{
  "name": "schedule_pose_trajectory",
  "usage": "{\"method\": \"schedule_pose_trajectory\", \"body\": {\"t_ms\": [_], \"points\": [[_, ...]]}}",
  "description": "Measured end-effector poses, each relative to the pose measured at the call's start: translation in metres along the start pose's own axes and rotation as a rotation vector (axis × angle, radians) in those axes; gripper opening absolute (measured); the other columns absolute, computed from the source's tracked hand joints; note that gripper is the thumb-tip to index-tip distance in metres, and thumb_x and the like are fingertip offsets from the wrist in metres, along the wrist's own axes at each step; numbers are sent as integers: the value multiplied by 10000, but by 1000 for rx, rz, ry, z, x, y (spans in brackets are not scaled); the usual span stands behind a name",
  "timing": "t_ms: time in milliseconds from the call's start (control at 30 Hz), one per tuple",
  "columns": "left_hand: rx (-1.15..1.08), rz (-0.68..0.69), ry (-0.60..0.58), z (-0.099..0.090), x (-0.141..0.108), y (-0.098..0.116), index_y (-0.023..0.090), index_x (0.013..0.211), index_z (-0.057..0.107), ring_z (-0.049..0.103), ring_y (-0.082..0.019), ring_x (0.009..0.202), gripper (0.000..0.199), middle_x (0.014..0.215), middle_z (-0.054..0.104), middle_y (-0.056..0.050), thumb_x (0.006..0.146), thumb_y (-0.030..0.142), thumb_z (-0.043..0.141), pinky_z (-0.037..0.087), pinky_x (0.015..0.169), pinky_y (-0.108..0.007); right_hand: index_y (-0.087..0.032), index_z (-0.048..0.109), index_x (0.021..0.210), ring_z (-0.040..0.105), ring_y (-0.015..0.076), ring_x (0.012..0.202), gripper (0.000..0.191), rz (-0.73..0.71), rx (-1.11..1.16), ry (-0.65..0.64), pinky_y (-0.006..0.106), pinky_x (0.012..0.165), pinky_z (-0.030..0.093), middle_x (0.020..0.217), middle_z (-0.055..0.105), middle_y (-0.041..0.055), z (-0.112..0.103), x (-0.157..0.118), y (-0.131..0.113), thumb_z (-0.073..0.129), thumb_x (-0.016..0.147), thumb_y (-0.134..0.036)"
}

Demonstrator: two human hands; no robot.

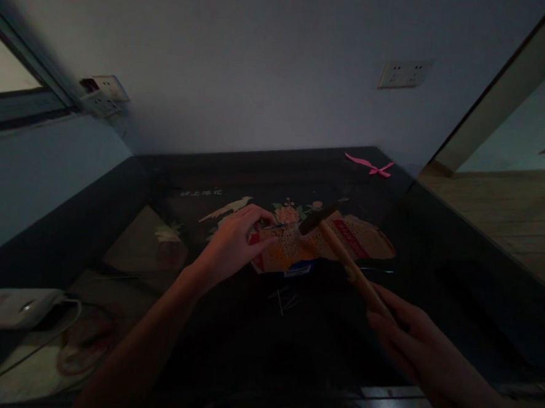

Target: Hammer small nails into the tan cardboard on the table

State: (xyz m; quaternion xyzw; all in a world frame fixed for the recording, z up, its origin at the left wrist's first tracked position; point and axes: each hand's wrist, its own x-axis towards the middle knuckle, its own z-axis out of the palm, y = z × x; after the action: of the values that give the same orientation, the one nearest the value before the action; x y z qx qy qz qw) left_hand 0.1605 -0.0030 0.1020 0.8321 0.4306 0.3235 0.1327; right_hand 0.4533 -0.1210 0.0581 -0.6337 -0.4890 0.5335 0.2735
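My right hand [407, 335] is closed around the wooden handle of a hammer [343, 257]. The dark hammer head [316, 219] is over a printed cardboard piece [360, 239], a little right of my left fingers. My left hand [238, 236] rests at the cardboard's left end, thumb and fingers bent toward each other. A thin dark line shows by its fingertips, too dim to name. Several thin nails [285, 302] lie loose on the dark tabletop below the cardboard. A blue-and-white label [299, 268] shows at the cardboard's near edge.
The dark table [226, 349] carries a printed bird and flowers. A pink ribbon [371, 167] lies at the back right. At left are a white device [17, 308] with a cable and a reddish ring-shaped item [81, 355]. Wall sockets [404, 74] are behind.
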Motion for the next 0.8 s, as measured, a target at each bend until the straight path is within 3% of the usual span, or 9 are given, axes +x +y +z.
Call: {"method": "schedule_pose_trajectory", "body": {"t_ms": [133, 233, 333, 433, 800], "points": [[-89, 248, -386, 1, -23, 32, 227, 968, 642, 626, -140, 828, 104, 944, 667, -3, 877, 192, 606, 483, 732, -239, -245, 379, 1452, 384, 107, 441, 730, -15, 33, 8, 204, 376, 316, 587, 400, -86, -4, -5, 2, 575, 840, -589], [133, 402, -577, 25, -44, 30, 204, 1018, 626, 637, -169, 904, 139, 1035, 669, -37, 914, 153, 550, 490, 775, -272, -272, 345, 1465, 362, 108, 445, 736, -18, 87, 1, 208, 384, 300, 588, 385, -89, -7, -8, 2, 584, 843, -583], [407, 422, -600, 48, -60, 15, 173, 1022, 608, 641, -198, 868, 147, 1032, 665, -67, 905, 115, 541, 494, 729, -301, -288, 393, 1441, 340, 109, 440, 704, -12, 123, 37, 213, 388, 285, 574, 375, -87, -6, -13, -1, 602, 833, -574], [528, 426, -587, 61, -69, 1, 166, 976, 603, 641, -208, 849, 113, 1003, 663, -66, 894, 110, 548, 495, 711, -313, -294, 464, 1402, 312, 109, 440, 665, -23, 141, 95, 212, 384, 265, 560, 360, -82, -4, -17, -4, 621, 817, -569], [565, 565, -525, 66, -70, -6, 131, 908, 607, 636, -192, 777, 101, 934, 678, -74, 927, 121, 509, 491, 641, -303, -293, 565, 1330, 330, 82, 404, 624, -53, 180, 210, 170, 335, 308, 547, 404, -77, -3, -16, 4, 671, 772, -549]]}}
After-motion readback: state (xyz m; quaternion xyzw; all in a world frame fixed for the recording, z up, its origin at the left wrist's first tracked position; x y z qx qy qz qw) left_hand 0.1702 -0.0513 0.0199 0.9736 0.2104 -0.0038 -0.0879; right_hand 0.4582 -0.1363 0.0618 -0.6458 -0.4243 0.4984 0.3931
